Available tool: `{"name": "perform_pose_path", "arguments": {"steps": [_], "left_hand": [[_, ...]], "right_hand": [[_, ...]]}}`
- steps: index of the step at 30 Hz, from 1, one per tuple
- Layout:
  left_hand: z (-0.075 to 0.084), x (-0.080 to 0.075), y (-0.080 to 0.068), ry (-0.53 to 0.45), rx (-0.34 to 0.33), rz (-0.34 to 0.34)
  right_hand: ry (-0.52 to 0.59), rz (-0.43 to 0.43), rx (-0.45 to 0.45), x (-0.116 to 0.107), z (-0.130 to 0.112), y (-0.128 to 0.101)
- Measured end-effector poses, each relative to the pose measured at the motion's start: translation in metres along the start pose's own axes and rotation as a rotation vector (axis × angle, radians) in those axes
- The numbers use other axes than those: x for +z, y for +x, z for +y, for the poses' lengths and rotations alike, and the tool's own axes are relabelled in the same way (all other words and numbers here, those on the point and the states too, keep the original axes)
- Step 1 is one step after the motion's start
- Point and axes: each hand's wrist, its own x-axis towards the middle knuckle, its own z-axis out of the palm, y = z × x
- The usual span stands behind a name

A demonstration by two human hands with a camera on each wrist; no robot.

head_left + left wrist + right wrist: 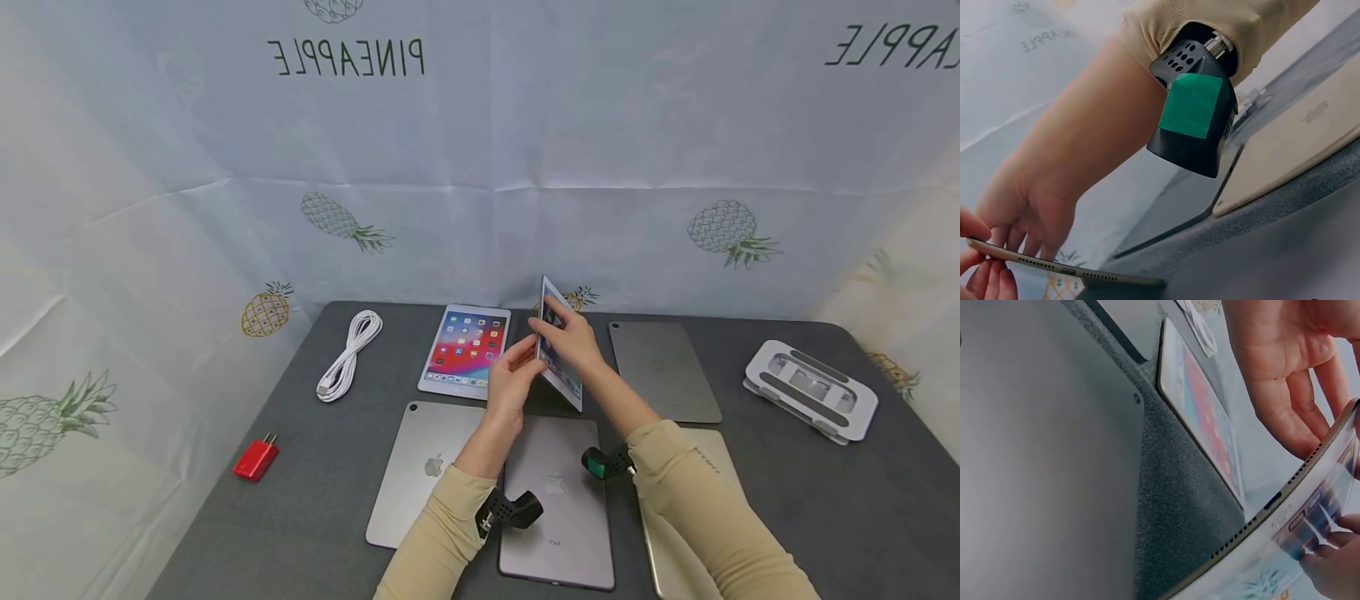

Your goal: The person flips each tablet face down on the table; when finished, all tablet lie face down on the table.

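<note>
A tablet (551, 367) stands raised and tilted over the back middle of the table, its screen turned to the right. My left hand (513, 379) holds its near left edge. My right hand (573, 337) grips it higher up, fingers over the screen side, thumb near the edge. In the left wrist view the tablet's port edge (1072, 271) shows, with the right hand (1029, 212) behind it. The right wrist view shows the left hand (1291, 381) behind the tablet (1285, 519). Beside it lies a white tablet (465, 354) with a lit home screen.
Back-side-up lie a silver tablet (420, 450), a grey one (555, 533), a dark grey one (663, 375) and a gold one (682, 542), partly under my right sleeve. A white cable (348, 358), red charger (257, 458) and white folded stand (813, 392) sit farther out.
</note>
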Motion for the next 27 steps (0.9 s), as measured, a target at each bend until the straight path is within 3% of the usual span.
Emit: {"name": "perform_pose_path", "arguments": {"steps": [16,27], "left_hand": [[0.013,0.003,-0.001,0.034,0.019,-0.027],[0.011,0.015,-0.008,0.139,0.085,-0.072]], "right_hand": [[0.248,0.001,0.006,-0.002,-0.007,-0.002],[0.357,-0.01,0.005,-0.023,-0.01,-0.014]]}}
